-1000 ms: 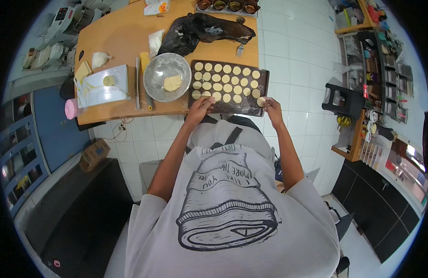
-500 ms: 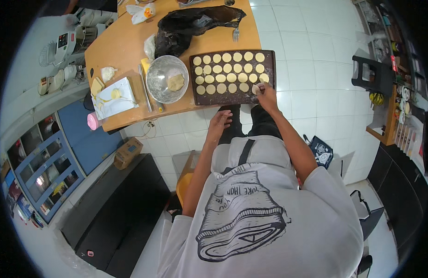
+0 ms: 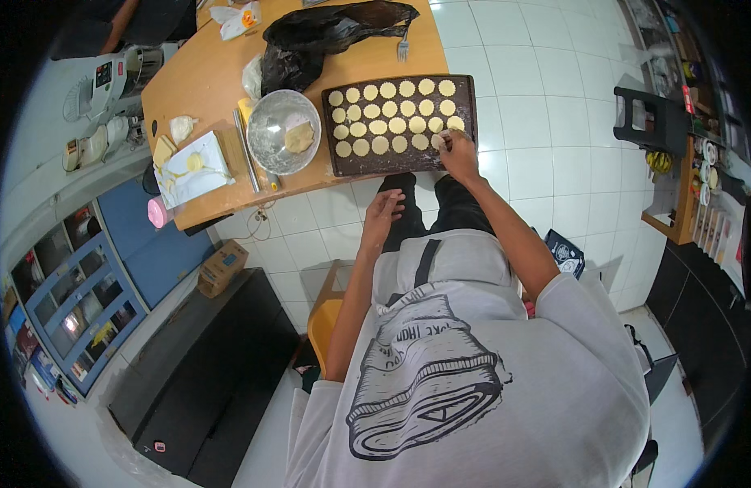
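A dark baking tray (image 3: pixel 367 167) lies at the table's front edge, with rows of pale scalloped dough rounds (image 3: pixel 398 125) on it. At its front right corner my right hand (image 3: pixel 459 156) reaches down, its fingers pinched at the rim of a dough round (image 3: pixel 437 141) that ends the front row. Part of that round is hidden by the fingertips. My left hand (image 3: pixel 382 213) hangs in front of the table edge, fingers loosely apart and holding nothing. To the left of the tray stands a metal bowl (image 3: pixel 265 154) with a lump of dough (image 3: pixel 299 137) in it.
Left of the bowl are a metal rod (image 3: pixel 247 154) and a white sheet-covered board (image 3: pixel 180 180) with dough on it. A black plastic bag (image 3: pixel 335 32) and a fork (image 3: pixel 403 49) lie beyond the tray. A pink container (image 3: pixel 158 212) sits by the table's left corner.
My right hand has shifted slightly left with the dough round, which now sits at the end of the front row. My left hand stays almost in place. The whole view has shifted a little.
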The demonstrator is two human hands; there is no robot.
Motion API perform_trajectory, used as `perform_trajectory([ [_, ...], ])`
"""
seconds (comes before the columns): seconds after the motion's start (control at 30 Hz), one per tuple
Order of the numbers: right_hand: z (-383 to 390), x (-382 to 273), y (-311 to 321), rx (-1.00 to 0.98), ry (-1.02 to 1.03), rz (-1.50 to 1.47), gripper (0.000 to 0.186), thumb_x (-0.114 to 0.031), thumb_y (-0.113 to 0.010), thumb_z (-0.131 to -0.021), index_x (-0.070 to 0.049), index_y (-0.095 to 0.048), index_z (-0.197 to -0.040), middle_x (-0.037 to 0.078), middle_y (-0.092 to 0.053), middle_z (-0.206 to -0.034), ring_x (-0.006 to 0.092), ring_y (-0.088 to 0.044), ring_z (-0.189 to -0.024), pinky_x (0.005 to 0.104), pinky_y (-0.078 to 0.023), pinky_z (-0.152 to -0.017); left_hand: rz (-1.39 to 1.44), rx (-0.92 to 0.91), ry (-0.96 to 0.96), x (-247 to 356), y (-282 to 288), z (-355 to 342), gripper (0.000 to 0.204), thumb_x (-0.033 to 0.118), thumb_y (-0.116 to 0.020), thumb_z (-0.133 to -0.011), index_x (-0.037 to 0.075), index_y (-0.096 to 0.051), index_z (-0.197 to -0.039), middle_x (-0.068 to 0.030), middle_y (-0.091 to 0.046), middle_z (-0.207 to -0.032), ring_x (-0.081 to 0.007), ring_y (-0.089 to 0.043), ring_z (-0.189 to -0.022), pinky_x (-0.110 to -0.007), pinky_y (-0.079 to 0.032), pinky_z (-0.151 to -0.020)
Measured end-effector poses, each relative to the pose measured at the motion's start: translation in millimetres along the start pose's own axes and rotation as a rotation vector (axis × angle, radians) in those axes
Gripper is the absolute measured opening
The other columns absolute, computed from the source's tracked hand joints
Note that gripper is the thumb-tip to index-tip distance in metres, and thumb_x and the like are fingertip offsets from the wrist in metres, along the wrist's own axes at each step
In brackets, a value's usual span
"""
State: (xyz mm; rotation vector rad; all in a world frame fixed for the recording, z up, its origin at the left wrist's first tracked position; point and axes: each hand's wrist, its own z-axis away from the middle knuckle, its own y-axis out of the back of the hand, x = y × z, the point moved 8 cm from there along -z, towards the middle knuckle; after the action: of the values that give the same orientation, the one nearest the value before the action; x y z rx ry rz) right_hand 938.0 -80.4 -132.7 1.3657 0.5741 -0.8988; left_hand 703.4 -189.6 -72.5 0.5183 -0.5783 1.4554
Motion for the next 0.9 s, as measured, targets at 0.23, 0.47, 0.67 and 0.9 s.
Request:
perform_trajectory([
  [0.23,2.6,-1.3,0.5,0.009,-0.027,-0.043,0.024,-0.003,-0.068,-0.083,0.002,-0.068,-0.106,0.023,-0.068,-0.104,0.0418,-0.066,-0.099,0.0481,-0.051,-0.090,-0.001,0.010,0.001,-1.7,0.3,3.7,0.039,0.037,-0.053,-0.107,0.006,-0.061,-0.129,-0.0070,-0.069,-0.122,-0.0149,-0.064,-0.102,-0.030,-0.050,-0.090],
  [0.47,9.3,-7.7,1.4,0.052,0.080,0.074,0.028,-0.003,-0.067,-0.080,-0.001,-0.067,-0.108,0.022,-0.065,-0.104,0.0438,-0.064,-0.099,0.0515,-0.052,-0.086,-0.027,0.031,-0.004,-3.2,7.0,6.6,0.038,0.036,-0.052,-0.107,0.006,-0.061,-0.128,-0.0073,-0.069,-0.121,-0.0144,-0.063,-0.101,-0.029,-0.050,-0.089],
  [0.67,12.1,-8.3,4.5,0.030,0.086,0.108,0.033,-0.003,-0.066,-0.081,-0.003,-0.064,-0.113,0.021,-0.061,-0.109,0.0436,-0.064,-0.099,0.0512,-0.054,-0.084,-0.047,0.017,0.006,-8.8,9.5,5.1,0.043,0.040,-0.054,-0.106,0.007,-0.061,-0.131,-0.0079,-0.068,-0.124,-0.0160,-0.063,-0.106,-0.031,-0.049,-0.094],
  [0.9,17.8,-30.5,15.5,0.027,0.188,0.170,0.037,-0.005,-0.069,-0.080,0.000,-0.061,-0.116,0.021,-0.058,-0.110,0.0412,-0.062,-0.102,0.0488,-0.052,-0.087,-0.064,0.009,0.009,-8.1,5.6,1.3,0.042,0.040,-0.055,-0.106,0.006,-0.061,-0.131,-0.0078,-0.068,-0.123,-0.0156,-0.063,-0.105,-0.030,-0.049,-0.093],
])
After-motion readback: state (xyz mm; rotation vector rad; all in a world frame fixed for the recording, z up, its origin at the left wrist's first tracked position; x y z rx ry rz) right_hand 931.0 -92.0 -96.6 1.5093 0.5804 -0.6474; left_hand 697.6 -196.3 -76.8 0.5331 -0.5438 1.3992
